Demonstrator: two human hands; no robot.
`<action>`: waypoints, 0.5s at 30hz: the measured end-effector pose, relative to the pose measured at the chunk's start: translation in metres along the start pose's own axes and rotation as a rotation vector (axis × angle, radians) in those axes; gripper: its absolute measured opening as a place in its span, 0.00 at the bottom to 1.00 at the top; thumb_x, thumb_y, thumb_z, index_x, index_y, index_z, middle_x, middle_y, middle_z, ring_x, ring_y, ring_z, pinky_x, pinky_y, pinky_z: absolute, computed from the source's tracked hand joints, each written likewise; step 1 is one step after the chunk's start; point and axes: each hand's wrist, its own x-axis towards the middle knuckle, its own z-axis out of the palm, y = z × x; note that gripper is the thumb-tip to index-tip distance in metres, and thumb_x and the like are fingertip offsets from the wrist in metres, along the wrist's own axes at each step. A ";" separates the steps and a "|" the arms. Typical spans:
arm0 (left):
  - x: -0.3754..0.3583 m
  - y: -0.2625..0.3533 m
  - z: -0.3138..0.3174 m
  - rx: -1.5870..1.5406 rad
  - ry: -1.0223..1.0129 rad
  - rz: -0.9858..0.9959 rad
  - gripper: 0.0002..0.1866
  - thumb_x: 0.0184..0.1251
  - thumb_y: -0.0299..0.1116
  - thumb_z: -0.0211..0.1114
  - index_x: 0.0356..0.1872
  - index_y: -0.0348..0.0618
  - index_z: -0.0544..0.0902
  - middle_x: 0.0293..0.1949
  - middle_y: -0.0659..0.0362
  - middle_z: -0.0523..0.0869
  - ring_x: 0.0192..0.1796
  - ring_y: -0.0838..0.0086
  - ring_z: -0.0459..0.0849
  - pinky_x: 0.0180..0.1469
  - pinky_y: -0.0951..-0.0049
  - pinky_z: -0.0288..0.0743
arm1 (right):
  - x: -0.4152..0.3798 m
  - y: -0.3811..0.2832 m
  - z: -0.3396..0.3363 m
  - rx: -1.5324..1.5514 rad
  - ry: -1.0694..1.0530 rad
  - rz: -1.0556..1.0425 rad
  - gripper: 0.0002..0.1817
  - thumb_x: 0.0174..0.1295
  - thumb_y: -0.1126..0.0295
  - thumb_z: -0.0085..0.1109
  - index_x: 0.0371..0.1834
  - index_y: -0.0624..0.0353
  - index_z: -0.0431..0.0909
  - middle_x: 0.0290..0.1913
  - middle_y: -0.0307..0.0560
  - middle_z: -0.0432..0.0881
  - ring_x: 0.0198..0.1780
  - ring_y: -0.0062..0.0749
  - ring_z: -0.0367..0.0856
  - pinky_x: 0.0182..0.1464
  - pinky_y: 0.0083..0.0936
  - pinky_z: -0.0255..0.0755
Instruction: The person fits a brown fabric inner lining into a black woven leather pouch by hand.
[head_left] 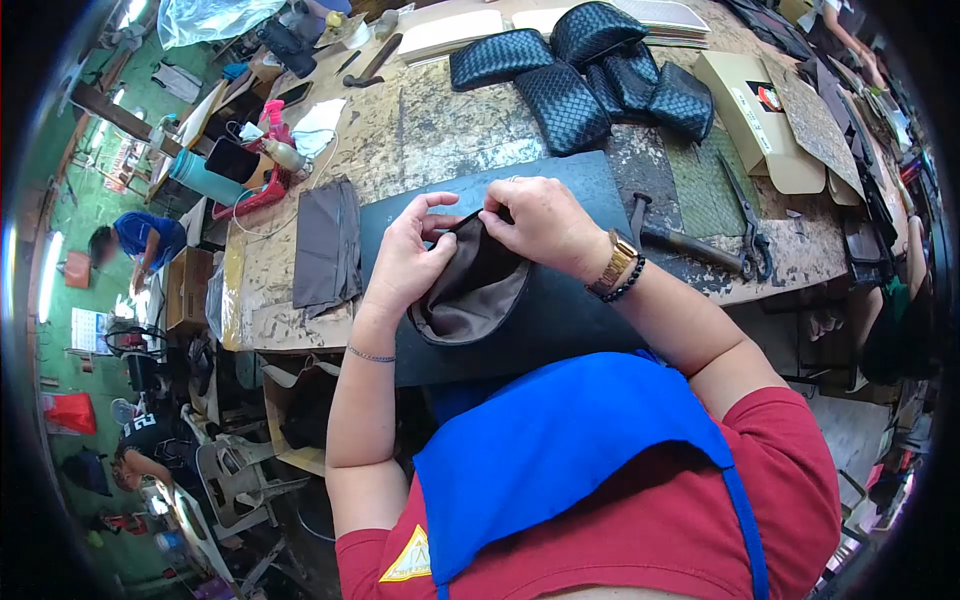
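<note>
A dark pouch with a brown cloth lining is held mouth-up over a dark work board. My right hand, with a gold watch at its wrist, pinches the far rim between thumb and fingers. On the other side, my left hand has its thumb against the lining at the left rim, its fingers curled near the far edge. The pouch's outer face is mostly hidden. Left of the board lies folded dark brown cloth.
Several black woven pouches are piled at the back. Right of the board are a hammer, scissors and an open cardboard box. Another hammer lies far left, near a red basket. Other people are at the sides.
</note>
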 end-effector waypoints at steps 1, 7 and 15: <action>0.000 0.000 0.000 -0.013 0.001 -0.001 0.22 0.61 0.20 0.59 0.58 0.42 0.78 0.43 0.56 0.90 0.40 0.82 0.83 0.43 0.78 0.76 | 0.000 0.001 0.000 -0.003 0.003 -0.004 0.07 0.58 0.67 0.60 0.29 0.60 0.80 0.30 0.55 0.83 0.37 0.53 0.84 0.41 0.45 0.77; 0.003 0.006 -0.001 0.016 -0.054 -0.067 0.24 0.61 0.18 0.60 0.60 0.39 0.75 0.46 0.55 0.88 0.48 0.79 0.83 0.53 0.76 0.76 | 0.001 0.003 -0.001 -0.011 -0.016 -0.006 0.07 0.58 0.67 0.63 0.31 0.60 0.81 0.31 0.54 0.84 0.37 0.51 0.84 0.41 0.42 0.77; 0.008 0.011 0.003 0.038 -0.058 -0.032 0.20 0.62 0.22 0.66 0.57 0.39 0.78 0.41 0.58 0.88 0.43 0.80 0.84 0.49 0.78 0.77 | 0.003 0.005 0.001 -0.016 -0.021 -0.018 0.06 0.57 0.67 0.64 0.30 0.59 0.81 0.30 0.53 0.84 0.37 0.50 0.85 0.40 0.41 0.77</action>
